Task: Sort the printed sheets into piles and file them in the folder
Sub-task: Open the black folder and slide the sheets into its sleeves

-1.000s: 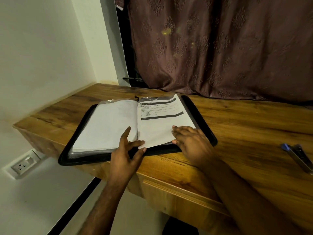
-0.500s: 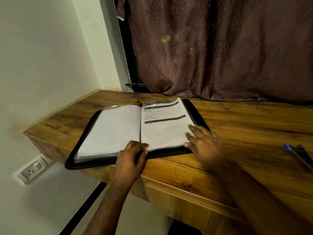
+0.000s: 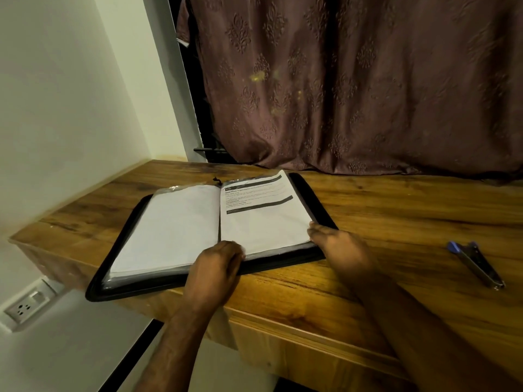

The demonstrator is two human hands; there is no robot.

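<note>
Black zip folder [image 3: 311, 193] lay open on the wooden bench [image 3: 396, 222], printed sheet [image 3: 263, 213] filed on its right side, left hand [image 3: 215, 270] curled over the near edge at the spine, right hand [image 3: 342, 244] resting there with fingers [image 3: 317, 229] straight at the sheet's lower right corner, blue stapler [image 3: 475, 263] well apart to the right.

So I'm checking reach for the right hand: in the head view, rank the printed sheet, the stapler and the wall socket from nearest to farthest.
From the right hand:
1. Printed sheet, touching its fingertips, on the folder's right side.
2. Stapler, to its right on the desk.
3. Wall socket, far left, below the desk.
</note>
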